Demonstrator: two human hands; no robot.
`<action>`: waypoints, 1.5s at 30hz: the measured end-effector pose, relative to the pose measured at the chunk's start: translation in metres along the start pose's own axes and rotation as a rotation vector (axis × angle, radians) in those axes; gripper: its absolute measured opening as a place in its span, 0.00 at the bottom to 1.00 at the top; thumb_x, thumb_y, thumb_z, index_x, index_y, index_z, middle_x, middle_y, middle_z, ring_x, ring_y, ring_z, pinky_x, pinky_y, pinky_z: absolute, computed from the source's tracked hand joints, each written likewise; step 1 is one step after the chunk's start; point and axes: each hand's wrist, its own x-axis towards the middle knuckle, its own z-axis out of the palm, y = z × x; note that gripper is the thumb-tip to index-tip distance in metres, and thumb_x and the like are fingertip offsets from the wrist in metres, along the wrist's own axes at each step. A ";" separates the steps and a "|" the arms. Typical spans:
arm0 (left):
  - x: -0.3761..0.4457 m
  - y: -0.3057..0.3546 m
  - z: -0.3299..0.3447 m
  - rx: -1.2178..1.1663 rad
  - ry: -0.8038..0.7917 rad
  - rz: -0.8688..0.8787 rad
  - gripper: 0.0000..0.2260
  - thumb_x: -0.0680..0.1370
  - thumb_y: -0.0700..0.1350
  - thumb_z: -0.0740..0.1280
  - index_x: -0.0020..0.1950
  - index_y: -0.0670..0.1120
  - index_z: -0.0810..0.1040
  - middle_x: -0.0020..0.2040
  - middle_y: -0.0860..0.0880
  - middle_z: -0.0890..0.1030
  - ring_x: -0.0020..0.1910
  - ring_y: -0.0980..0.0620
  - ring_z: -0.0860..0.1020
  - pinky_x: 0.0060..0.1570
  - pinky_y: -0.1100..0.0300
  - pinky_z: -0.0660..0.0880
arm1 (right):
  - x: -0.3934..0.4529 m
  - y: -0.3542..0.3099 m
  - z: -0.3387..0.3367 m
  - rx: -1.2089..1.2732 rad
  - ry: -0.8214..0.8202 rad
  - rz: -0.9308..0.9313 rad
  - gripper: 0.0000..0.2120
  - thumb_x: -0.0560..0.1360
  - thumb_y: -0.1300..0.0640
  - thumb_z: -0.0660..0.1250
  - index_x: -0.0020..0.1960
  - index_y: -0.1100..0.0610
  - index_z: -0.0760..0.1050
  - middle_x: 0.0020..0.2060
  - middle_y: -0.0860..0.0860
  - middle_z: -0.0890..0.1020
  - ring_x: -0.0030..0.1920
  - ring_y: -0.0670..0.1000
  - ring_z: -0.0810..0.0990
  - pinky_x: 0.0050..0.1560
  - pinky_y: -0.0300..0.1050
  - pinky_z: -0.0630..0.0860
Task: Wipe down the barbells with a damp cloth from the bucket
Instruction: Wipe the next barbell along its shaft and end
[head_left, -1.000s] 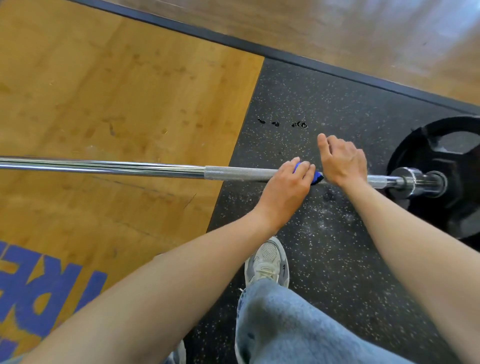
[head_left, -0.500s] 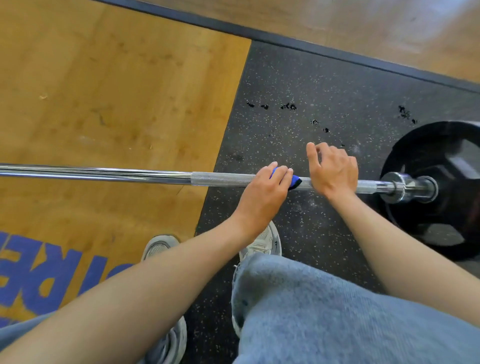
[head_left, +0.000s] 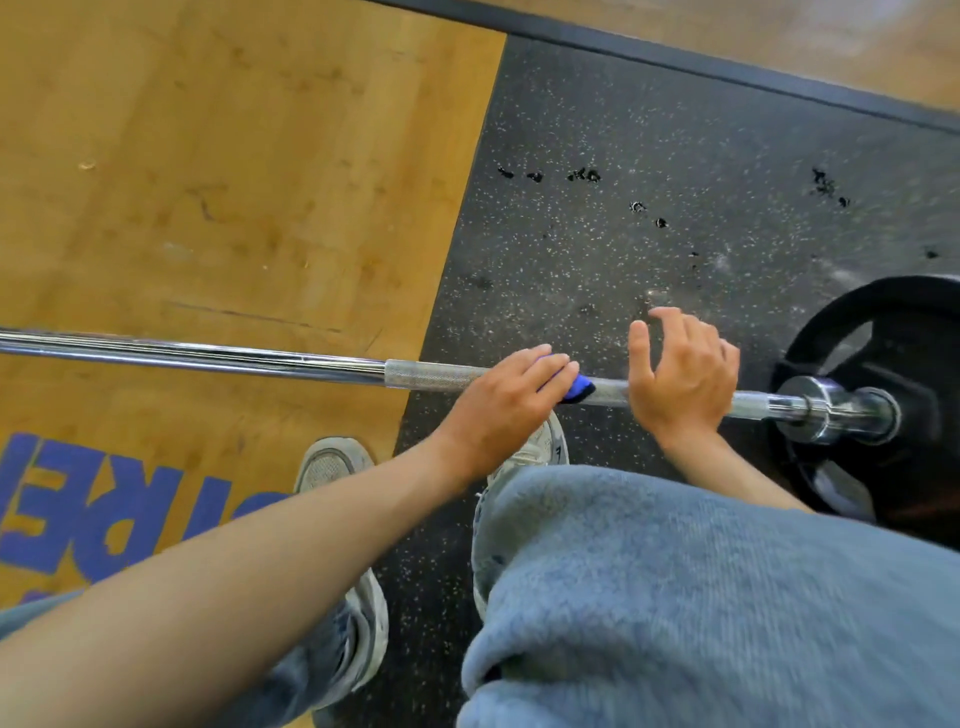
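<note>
Floor (head_left: 208, 156): One part is yellow wood and one part is a dark speckled mat (head_left: 623, 130). The view sits a bit closer and lower than it did a second ago.
Legs: The person wears blue jeans (head_left: 675, 597) and grey shoes (head_left: 332, 467). More of the jeans show now, so the person seems to be bending down more.
Weight plate (head_left: 909, 364): It is black and sits on the right end of the bar, in the same place as before.
Barbell (head_left: 208, 353): It is a long shiny bar that lies just above the floor and runs from left to right. It has not moved.
Right hand (head_left: 680, 374): It rests on top of the bar near the plate. A second ago its fingers lay down over the bar; now they are lifted and loose, gripping nothing.
Left hand (head_left: 509, 400): Its fingers are wrapped over the bar, holding the cloth against it.
Cloth (head_left: 574, 388): It is blue and only a little bit peeks out from under the left hand. It has slid a little along the rough part of the bar, so the wiping looks well under way.
Bucket: It is not in view.
</note>
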 end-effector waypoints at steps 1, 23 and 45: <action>0.006 0.008 0.002 -0.020 0.003 -0.007 0.20 0.79 0.36 0.55 0.67 0.37 0.79 0.63 0.40 0.81 0.62 0.39 0.80 0.68 0.51 0.72 | -0.002 0.000 -0.001 -0.001 -0.004 0.000 0.25 0.82 0.38 0.50 0.62 0.54 0.77 0.54 0.53 0.83 0.55 0.55 0.79 0.57 0.53 0.68; 0.043 -0.068 -0.011 0.014 0.010 -0.080 0.29 0.72 0.27 0.72 0.73 0.39 0.74 0.70 0.41 0.77 0.68 0.38 0.76 0.65 0.45 0.77 | 0.097 -0.021 0.007 0.152 0.116 -0.233 0.19 0.84 0.47 0.54 0.67 0.55 0.73 0.58 0.52 0.81 0.56 0.54 0.78 0.59 0.54 0.69; 0.137 -0.157 -0.003 0.209 0.104 -0.041 0.22 0.77 0.32 0.57 0.70 0.37 0.77 0.68 0.40 0.79 0.67 0.37 0.78 0.64 0.48 0.76 | 0.254 -0.073 0.045 0.028 -0.322 -0.249 0.22 0.85 0.45 0.44 0.69 0.50 0.70 0.63 0.55 0.78 0.63 0.60 0.74 0.61 0.59 0.68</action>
